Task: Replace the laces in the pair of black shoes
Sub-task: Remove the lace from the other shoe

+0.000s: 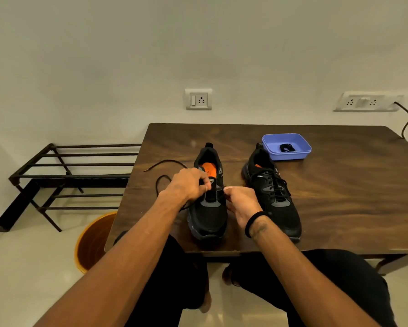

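Observation:
Two black shoes stand on the wooden table, toes toward me. The left shoe has an orange insole and almost no lacing. A black lace runs from it and loops over the table to its left. My left hand pinches the lace at the shoe's left eyelets. My right hand pinches the lace at the shoe's right side. The right shoe is fully laced. A coiled black lace lies in a blue tray behind it.
A black metal shoe rack stands left of the table. An orange bucket sits on the floor by the table's near left corner. Wall sockets and a cable are behind the table. My knees are under the front edge.

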### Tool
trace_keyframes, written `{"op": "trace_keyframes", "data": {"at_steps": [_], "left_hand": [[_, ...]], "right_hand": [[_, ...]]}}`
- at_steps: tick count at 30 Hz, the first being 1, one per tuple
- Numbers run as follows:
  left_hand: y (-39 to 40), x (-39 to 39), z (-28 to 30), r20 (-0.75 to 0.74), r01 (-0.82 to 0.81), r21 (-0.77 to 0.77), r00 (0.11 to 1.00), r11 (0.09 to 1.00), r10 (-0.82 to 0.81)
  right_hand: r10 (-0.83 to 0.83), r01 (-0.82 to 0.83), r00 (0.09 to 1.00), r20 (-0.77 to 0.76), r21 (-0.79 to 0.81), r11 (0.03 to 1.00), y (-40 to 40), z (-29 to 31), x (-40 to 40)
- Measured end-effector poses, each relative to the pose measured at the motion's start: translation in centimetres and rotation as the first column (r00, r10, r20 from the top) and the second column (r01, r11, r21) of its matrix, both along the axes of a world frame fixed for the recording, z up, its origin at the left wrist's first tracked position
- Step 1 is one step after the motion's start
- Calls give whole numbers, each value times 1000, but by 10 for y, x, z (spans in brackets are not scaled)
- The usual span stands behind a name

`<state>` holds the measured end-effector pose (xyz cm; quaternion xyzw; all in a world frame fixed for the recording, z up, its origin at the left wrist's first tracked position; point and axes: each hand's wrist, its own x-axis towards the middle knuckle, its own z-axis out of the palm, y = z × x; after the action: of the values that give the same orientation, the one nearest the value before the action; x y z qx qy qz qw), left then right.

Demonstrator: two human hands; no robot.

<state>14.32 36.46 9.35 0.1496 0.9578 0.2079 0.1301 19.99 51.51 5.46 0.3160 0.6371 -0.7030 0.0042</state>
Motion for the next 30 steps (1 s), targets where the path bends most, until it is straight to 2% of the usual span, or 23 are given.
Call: {"op": "trace_keyframes", "data": {"at_steps": [1,2,3,4,6,7,9,12,14,16,18,19,20,21,22,23,24,25,26,27,28,29,30], "left_hand": [[-3,-1,0,13,2,14,1000,1000,-2],[-6,-1,-1,26,-1,34,1000,999,0],[-10,-2,-2,34,-8,56,999,998,6],[-13,-2,-3,39,-14,77,999,997,11],[-16,-3,-4,38,-31,98,999,995,27],[-17,-3,-5,32,-40,105,999,994,37],[-16,-3,-5,23,-52,120,998,991,50],[-17,-1,-5,36,-74,146,997,987,69],[-17,-1,-5,36,-69,140,997,988,64],[-15,-1,-4,29,-53,135,998,989,49],[-16,-2,-5,36,-43,138,999,990,39],[-17,-2,-5,46,-39,140,998,989,33],[-17,-2,-5,58,-34,147,998,989,25],[-18,-3,-5,72,-29,157,997,987,17],[-19,-3,-6,81,-21,168,997,986,7],[-19,-3,-6,86,-15,174,996,985,0],[-19,-3,-6,84,-9,174,996,985,-6],[-18,-3,-5,80,-7,170,997,985,-6],[-17,-3,-5,75,-8,165,997,986,-4],[-16,-3,-4,70,-10,160,998,987,-1],[-16,-3,-4,66,-11,152,998,988,1],[-15,-3,-4,60,-7,141,998,990,-1],[-15,-2,-3,54,-1,126,999,992,-6]], "right_hand": [[101,-90,994,-36,245,965,1,1,2],[208,-152,976,-60,495,856,2,1,5],[323,-185,944,-71,695,694,2,0,7],[426,-192,903,-59,831,522,0,1,8],[543,-169,840,26,962,216,-9,2,9],[548,-172,833,77,977,124,-13,1,10],[511,-188,850,131,980,61,-18,-3,7],[513,-142,854,83,987,77,-16,-8,4],[543,-98,840,-3,983,157,-16,-7,4],[513,-56,848,-134,940,338,-17,-7,5],[346,-16,908,-235,807,590,-16,-7,3],[192,36,944,-269,660,750,-13,-4,0],[-4,125,962,-274,429,895,-8,-1,-4],[-198,231,953,-231,126,965,-4,6,-7],[-330,306,932,-150,-162,938,2,11,-8],[-397,350,915,-74,-344,871,8,15,-8],[-396,353,918,-28,-399,846,13,16,-9],[-346,315,938,-16,-376,872,15,20,-6],[-275,256,961,-30,-282,925,16,17,-6],[-202,191,977,-71,-142,971,15,17,-4],[-111,121,986,-121,71,990,13,15,-2],[-4,57,986,-169,306,950,12,12,-1],[124,0,973,-194,538,843,10,12,0]]}}
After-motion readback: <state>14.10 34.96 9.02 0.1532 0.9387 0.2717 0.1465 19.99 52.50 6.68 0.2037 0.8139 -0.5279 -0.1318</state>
